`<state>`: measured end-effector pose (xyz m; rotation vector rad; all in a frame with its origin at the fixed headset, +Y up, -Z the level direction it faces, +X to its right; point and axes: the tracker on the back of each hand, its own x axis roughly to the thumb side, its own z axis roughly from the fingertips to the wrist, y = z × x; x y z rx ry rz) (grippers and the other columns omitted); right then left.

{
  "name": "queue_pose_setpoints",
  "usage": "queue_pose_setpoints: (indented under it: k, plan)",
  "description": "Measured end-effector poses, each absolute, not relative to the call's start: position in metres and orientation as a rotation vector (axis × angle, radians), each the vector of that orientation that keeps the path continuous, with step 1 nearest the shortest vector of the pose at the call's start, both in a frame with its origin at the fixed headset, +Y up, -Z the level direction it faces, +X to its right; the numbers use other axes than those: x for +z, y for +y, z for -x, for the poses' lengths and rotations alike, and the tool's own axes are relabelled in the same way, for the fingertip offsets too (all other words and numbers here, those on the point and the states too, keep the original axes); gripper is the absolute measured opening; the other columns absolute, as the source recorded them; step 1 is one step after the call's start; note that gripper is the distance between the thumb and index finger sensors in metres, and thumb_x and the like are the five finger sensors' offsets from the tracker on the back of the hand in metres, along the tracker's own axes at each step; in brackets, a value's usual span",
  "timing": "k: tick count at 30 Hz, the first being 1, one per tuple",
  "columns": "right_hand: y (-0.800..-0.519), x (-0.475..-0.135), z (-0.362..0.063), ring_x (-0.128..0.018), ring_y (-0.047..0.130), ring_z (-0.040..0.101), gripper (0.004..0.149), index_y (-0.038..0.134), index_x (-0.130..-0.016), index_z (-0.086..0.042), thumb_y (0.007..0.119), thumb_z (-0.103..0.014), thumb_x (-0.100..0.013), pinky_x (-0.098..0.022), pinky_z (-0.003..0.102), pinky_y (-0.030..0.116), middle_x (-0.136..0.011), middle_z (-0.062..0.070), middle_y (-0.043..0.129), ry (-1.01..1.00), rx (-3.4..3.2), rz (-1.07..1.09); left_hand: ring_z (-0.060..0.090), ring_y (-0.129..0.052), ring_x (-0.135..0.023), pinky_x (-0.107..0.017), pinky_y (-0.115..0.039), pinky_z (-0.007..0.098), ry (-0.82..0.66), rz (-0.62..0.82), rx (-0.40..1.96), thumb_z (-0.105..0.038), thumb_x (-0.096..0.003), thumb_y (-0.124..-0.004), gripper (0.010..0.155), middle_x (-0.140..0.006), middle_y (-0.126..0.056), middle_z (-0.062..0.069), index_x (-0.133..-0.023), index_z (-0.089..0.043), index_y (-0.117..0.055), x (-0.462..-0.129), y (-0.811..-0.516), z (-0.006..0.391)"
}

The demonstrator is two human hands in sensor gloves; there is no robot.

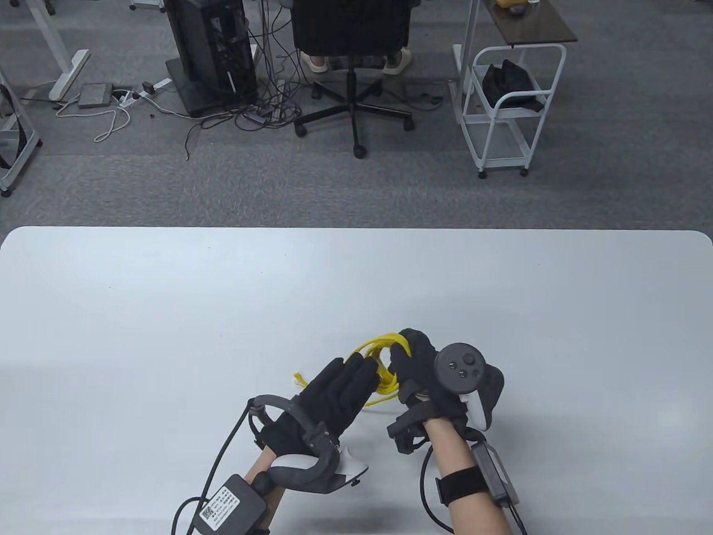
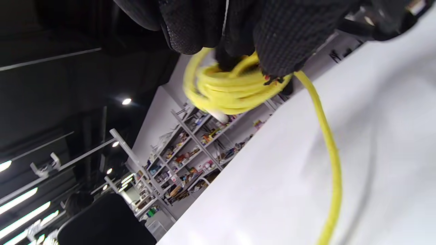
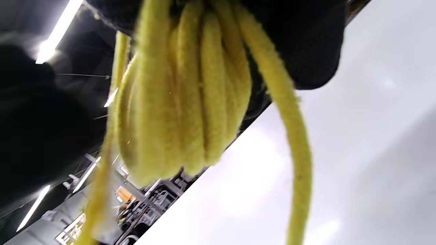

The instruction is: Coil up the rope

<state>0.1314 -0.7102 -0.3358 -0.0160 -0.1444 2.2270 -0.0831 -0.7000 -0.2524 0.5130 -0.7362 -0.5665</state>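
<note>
A yellow rope (image 1: 384, 368) is wound into a small coil of several loops above the white table (image 1: 167, 312), near its front middle. My right hand (image 1: 415, 368) grips the coil on its right side; the loops hang from its fingers in the right wrist view (image 3: 184, 112). My left hand (image 1: 340, 390) lies over the coil's left side, fingers touching the loops. In the left wrist view the coil (image 2: 231, 88) sits under the gloved fingers (image 2: 282, 37) and one free strand (image 2: 332, 160) trails down over the table. A frayed rope end (image 1: 301, 380) sticks out left of my left hand.
Beyond the table's far edge are an office chair (image 1: 351, 67), a computer tower (image 1: 211, 50), floor cables (image 1: 256, 111) and a white cart (image 1: 509, 111).
</note>
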Motion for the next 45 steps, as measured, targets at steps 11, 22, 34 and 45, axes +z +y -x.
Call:
queue_pose_setpoints:
  k: [11, 22, 34, 45]
  plan:
    - [-0.748, -0.345, -0.166, -0.055, 0.103, 0.031, 0.047, 0.063, -0.096, -0.004, 0.073, -0.033, -0.060, -0.050, 0.050, 0.085, -0.085, 0.026, 0.083, 0.035, 2.325, 0.163, 0.034, -0.057, -0.114, -0.078, -0.047, 0.049, -0.437, -0.281, -0.351, -0.053, -0.0561, -0.068, 0.066, -0.128, -0.045, 0.011, -0.115, -0.026, -0.057, -0.287, -0.714, 0.134]
    - [-0.759, -0.350, -0.148, -0.074, 0.085, 0.046, 0.059, 0.049, -0.108, -0.008, 0.064, -0.044, -0.063, -0.062, 0.065, 0.064, -0.101, 0.027, 0.070, 0.300, 2.865, 0.103, 0.036, -0.050, -0.117, -0.079, -0.041, 0.052, -0.295, -0.041, -0.299, -0.057, -0.0566, -0.063, 0.069, -0.130, -0.038, 0.012, -0.117, -0.026, -0.052, -0.310, -0.741, 0.154]
    - [-0.737, -0.332, -0.132, -0.104, 0.037, 0.059, 0.072, 0.038, -0.112, -0.015, 0.058, -0.060, -0.059, -0.066, 0.082, 0.034, -0.118, 0.026, 0.033, -0.144, 2.916, -0.170, 0.038, -0.041, -0.118, -0.079, -0.037, 0.056, -0.267, -0.005, -0.241, -0.057, -0.0570, -0.061, 0.072, -0.130, -0.029, 0.013, -0.119, -0.026, -0.044, -0.307, -0.743, 0.162]
    - [-0.750, -0.331, -0.129, -0.106, 0.021, 0.061, 0.080, 0.022, -0.115, -0.020, 0.051, -0.068, -0.057, -0.063, 0.087, 0.025, -0.121, 0.025, 0.015, -0.046, 3.000, -0.283, 0.038, -0.030, -0.119, -0.079, -0.032, 0.060, -0.295, -0.037, -0.219, -0.062, -0.0559, -0.055, 0.079, -0.129, -0.017, 0.013, -0.120, -0.025, -0.029, -0.306, -0.742, 0.157]
